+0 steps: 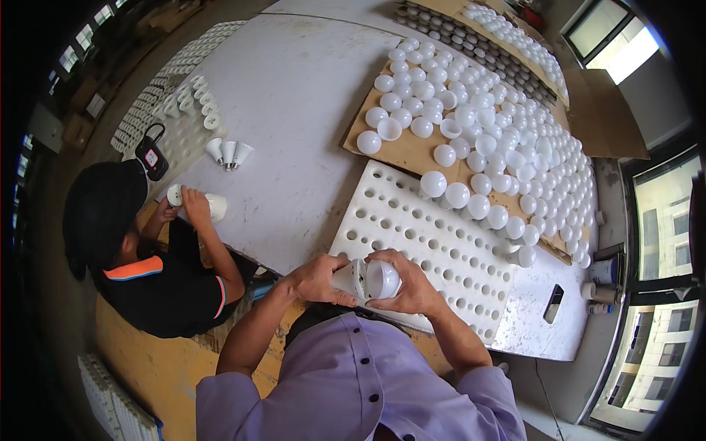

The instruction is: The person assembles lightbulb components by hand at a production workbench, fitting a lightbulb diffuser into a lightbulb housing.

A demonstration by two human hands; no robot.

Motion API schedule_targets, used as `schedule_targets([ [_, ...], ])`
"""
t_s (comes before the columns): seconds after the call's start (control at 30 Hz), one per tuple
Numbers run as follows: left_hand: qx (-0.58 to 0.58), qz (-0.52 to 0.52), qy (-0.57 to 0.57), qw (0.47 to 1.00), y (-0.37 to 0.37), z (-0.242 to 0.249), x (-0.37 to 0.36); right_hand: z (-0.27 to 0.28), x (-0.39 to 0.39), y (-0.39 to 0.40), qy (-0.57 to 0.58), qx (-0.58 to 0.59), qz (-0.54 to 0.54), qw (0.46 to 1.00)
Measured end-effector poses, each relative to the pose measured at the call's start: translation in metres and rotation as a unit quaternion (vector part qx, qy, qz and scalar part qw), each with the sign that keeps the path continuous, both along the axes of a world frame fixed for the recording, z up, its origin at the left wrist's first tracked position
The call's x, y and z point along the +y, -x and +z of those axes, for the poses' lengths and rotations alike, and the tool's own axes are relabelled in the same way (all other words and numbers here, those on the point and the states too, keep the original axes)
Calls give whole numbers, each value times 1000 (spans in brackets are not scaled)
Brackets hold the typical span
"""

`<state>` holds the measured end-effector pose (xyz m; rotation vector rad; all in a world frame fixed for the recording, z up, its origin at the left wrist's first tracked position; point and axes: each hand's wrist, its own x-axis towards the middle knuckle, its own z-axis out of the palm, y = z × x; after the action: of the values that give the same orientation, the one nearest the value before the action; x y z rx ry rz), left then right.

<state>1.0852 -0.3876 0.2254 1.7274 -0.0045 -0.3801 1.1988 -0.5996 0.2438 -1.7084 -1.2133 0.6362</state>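
Close in front of my body, my left hand (315, 280) grips a white light bulb base (347, 280), its open end turned right. My right hand (413, 288) has its fingers wrapped round a white bulb cover (384, 279), its open side turned toward the base. The rims of the two parts are right beside each other. Under and beyond my right hand lies a white foam tray (412, 225) with rows of round holes. A single bulb cover (523, 256) rests near the tray's right side.
Many bulb covers (471, 117) crowd a cardboard sheet (359, 126) beyond the tray. At left, a co-worker (158, 264) holds a bulb part. Several bulb bases (229, 153) lie on the white table (294, 81), with more bases (200, 95) in a tray behind. A dark phone-like object (553, 303) lies right.
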Motion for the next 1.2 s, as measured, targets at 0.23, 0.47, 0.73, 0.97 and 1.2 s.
schedule_targets([
  [0.23, 8, -1, -36, 999, 6, 12, -3, 8, 6, 7, 49, -74, 35, 995],
  [0.47, 33, -13, -67, 997, 6, 21, -5, 5, 10, 13, 65, -101, 51, 991],
  [0.73, 116, -12, -10, 993, 4, 24, -6, -5, 11, 28, 95, -87, -10, 992],
  [0.97, -66, 3, -48, 997, 1, 6, -17, -28, 17, 24, -199, -140, 0, 970],
  [1.2, -108, 20, -258, 960, -6, 20, -28, -17, 15, 17, -188, -88, -27, 978],
])
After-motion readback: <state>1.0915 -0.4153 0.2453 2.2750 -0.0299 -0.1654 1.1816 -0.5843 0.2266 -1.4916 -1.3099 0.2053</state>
